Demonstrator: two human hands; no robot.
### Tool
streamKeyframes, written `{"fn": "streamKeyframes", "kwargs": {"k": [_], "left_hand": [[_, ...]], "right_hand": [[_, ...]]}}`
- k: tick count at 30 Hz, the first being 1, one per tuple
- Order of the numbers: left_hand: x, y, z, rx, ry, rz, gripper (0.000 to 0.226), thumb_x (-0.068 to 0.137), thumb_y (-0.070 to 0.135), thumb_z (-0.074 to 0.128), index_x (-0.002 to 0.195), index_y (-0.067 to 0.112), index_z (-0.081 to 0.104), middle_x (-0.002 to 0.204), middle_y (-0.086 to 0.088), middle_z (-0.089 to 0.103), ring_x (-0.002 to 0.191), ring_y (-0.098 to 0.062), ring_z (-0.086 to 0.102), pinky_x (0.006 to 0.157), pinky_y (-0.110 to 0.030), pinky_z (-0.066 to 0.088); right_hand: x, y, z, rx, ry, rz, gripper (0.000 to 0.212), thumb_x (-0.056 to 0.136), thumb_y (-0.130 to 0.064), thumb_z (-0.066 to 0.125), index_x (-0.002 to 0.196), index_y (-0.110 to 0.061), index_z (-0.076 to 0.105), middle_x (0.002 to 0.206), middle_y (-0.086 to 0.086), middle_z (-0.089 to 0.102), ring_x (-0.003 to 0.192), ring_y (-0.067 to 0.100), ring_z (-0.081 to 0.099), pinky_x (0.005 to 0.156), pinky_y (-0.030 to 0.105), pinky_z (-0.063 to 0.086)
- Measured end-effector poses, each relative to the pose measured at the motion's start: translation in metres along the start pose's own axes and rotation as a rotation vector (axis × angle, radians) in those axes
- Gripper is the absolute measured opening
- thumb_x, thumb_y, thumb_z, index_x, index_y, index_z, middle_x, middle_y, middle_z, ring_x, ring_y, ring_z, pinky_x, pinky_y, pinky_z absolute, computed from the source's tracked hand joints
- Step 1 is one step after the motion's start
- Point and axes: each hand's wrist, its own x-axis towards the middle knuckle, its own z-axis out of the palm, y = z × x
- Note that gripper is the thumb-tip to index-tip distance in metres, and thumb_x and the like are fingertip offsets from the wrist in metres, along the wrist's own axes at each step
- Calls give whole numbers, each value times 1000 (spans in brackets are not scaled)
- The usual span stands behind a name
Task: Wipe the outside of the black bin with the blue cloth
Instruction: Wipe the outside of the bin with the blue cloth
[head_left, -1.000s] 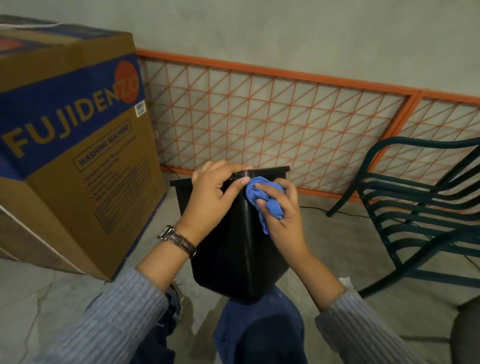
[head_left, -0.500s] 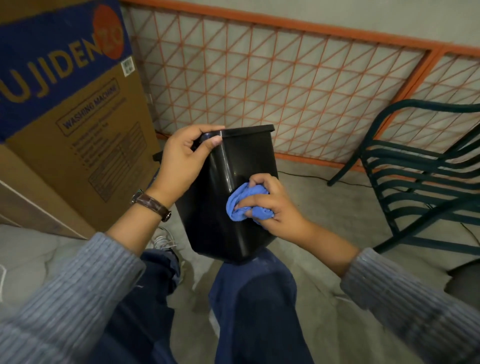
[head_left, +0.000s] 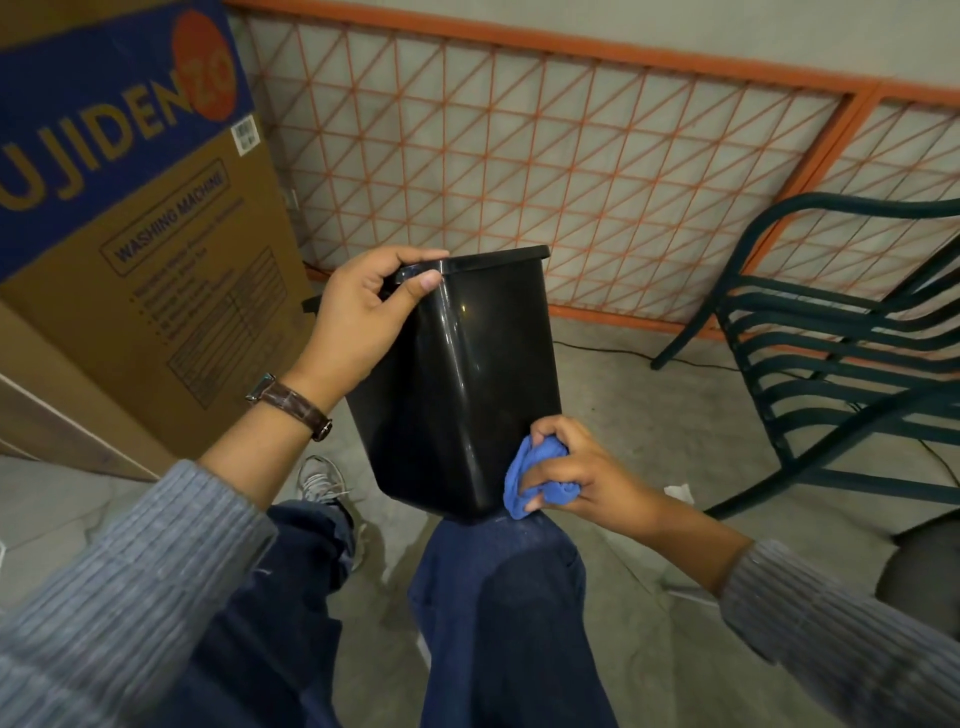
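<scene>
The left hand (head_left: 363, 317) grips the black bin's (head_left: 467, 384) top rim. The right hand (head_left: 571, 475) squeezes the blue cloth (head_left: 519, 478) against its bottom corner, by the knee (head_left: 498, 561).

The black bin (head_left: 467, 374) is shiny, with its open top up. It leans a little, its bottom on a knee (head_left: 498, 566). The blue cloth (head_left: 519, 475) is scrunched up, touching the bin's low right edge.

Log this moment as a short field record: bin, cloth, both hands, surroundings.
bin: black bin, tilted, base at the person's knee
cloth: blue cloth, bunched, pressed to the bin's lower right edge
left hand: left hand grips the bin's top rim
right hand: right hand holds the cloth
around: cardboard box at left, green chair at right, orange grid panel behind
</scene>
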Motion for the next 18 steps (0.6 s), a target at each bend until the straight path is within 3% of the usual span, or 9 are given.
{"fn": "streamKeyframes", "kwargs": {"k": [13, 18], "left_hand": [[0, 3, 2, -8, -4, -46, 23, 88, 14, 59, 111, 15, 63, 107, 9, 65, 104, -3, 58, 92, -15, 43], [-2, 5, 1, -8, -8, -39, 23, 88, 16, 59, 111, 17, 63, 107, 12, 64, 104, -2, 59, 93, -18, 44]], "right_hand": [[-22, 46, -12, -209, 55, 79, 21, 82, -45, 62, 92, -29, 71, 118, -7, 44, 109, 18, 48, 90, 32, 45], [-30, 58, -18, -372, 32, 232, 16, 76, -26, 76, 91, -28, 71, 112, 3, 54, 101, 23, 52, 83, 43, 47]]}}
